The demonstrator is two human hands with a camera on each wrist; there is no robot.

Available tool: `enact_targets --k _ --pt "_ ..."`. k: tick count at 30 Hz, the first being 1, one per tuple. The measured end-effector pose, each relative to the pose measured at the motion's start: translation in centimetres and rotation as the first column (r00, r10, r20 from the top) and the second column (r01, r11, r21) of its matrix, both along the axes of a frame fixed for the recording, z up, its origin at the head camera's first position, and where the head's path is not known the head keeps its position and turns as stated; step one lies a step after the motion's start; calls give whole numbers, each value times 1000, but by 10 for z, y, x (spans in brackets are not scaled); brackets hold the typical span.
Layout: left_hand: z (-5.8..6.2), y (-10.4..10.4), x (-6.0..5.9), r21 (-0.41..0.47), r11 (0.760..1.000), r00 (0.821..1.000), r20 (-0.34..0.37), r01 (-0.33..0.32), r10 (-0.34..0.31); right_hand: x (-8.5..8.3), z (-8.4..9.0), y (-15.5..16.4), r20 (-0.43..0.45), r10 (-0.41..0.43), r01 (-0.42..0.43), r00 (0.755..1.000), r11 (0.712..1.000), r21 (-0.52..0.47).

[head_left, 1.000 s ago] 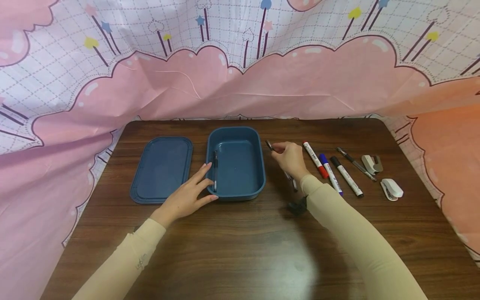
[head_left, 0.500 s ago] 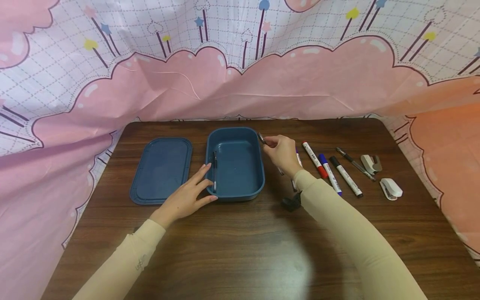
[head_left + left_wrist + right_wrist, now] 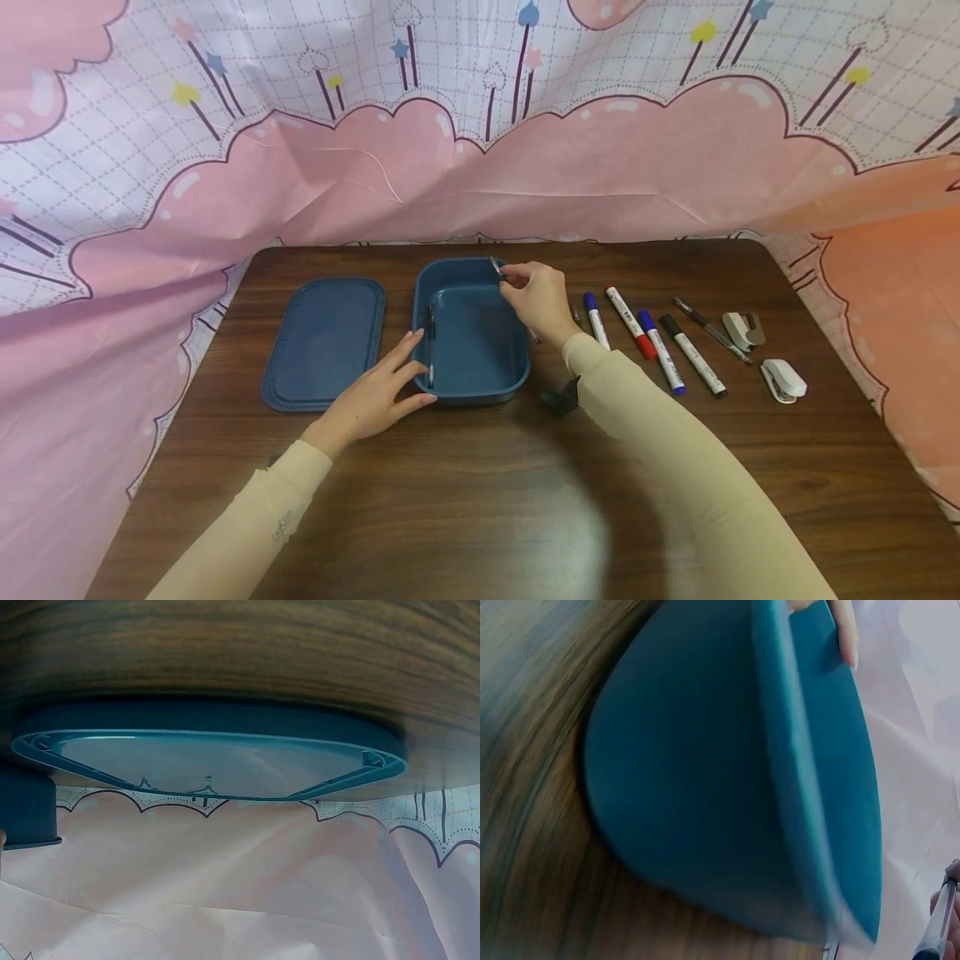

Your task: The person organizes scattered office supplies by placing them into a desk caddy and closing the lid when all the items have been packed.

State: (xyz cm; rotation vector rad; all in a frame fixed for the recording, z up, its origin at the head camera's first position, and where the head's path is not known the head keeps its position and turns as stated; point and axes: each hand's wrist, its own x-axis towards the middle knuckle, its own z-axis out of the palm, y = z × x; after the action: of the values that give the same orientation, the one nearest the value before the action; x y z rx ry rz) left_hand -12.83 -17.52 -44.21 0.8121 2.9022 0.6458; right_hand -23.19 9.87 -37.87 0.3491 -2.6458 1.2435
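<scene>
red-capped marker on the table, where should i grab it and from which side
Pinch the red-capped marker at mid-barrel, from straight above, fingers on its two long sides. It lies flat, running near-to-far. The purple-capped marker and the blue-capped marker lie close on either side, so a sideways reach would likely bump them.

Hardly any writing, and none that can be read.

A small line of grey lettering runs along the cream left sleeve (image 3: 281,523) near the cuff, too small and blurred in the head view to make out. The markers (image 3: 660,340) to the right of the blue box (image 3: 471,392) carry dark print on their white barrels, likewise too fine to read. The box, its lid (image 3: 322,342) and the pink backdrop (image 3: 480,167) behind the box show drawn shapes only, no letters or numbers. Both wrist views show no print.
</scene>
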Motion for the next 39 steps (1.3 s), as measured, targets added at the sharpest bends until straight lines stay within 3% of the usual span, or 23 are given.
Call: enact_targets --k 14,23,39 --pt "-3 -2 2 6 1000 1000 -22 6 -6 -1 -1 -35 -13 54 -54 998 998 -10" --pt "-1 -2 3 11 1000 1000 -4 -11 11 0 -11 -51 54 57 -55 997 998 -29" --pt "-1 -1 2 15 1000 1000 -27 -2 3 1 -22 -64 98 56 -52 994 998 -45"
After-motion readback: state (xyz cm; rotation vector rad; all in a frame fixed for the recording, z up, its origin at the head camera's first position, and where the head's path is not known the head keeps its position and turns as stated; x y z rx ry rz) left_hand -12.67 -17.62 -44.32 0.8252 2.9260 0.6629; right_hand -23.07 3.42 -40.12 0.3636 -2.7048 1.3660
